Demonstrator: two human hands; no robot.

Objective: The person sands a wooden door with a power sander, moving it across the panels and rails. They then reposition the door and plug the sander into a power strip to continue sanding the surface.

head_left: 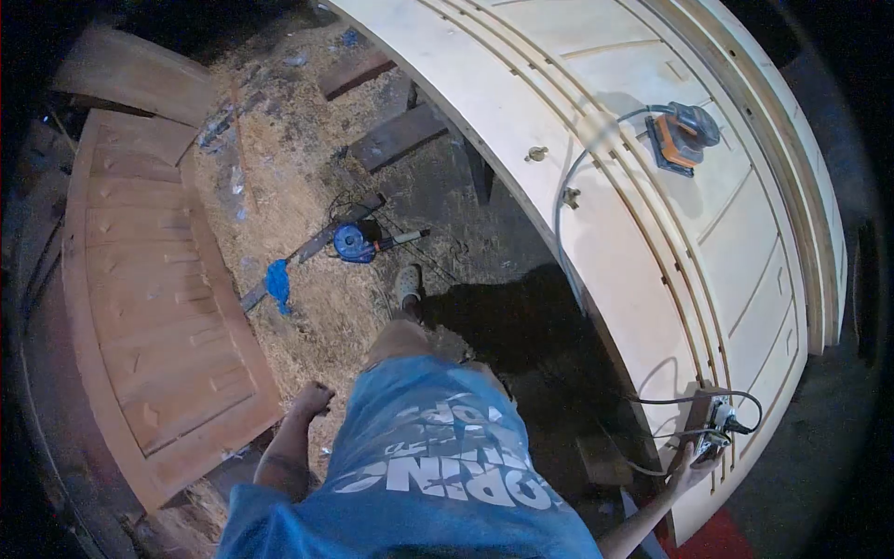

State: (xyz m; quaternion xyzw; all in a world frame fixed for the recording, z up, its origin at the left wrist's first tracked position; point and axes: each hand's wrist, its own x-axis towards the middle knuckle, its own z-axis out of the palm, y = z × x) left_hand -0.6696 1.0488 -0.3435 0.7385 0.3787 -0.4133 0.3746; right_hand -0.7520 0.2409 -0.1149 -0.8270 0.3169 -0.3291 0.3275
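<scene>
My left hand [314, 399] hangs beside the blue shirt with its fingers curled, near the corner of a brown panelled door [177, 307]; whether it holds anything is hidden. At the lower right, my right hand [691, 466] is at a power socket block [717, 430] with plugs and dark cables, on the end of a pale wooden panel [596, 224]. Its fingers are against the block's near side. An orange and black sander [684, 138] rests on the pale panel, its cable running over the panel's edge.
A blue blower [354, 243] lies on the sawdust-covered floor beside a dark wood strip and a blue cloth [277, 285]. Wooden blocks [399, 138] lie near the pale panel's far side. Small metal pieces [537, 154] sit on that panel. Cables trail near my right arm.
</scene>
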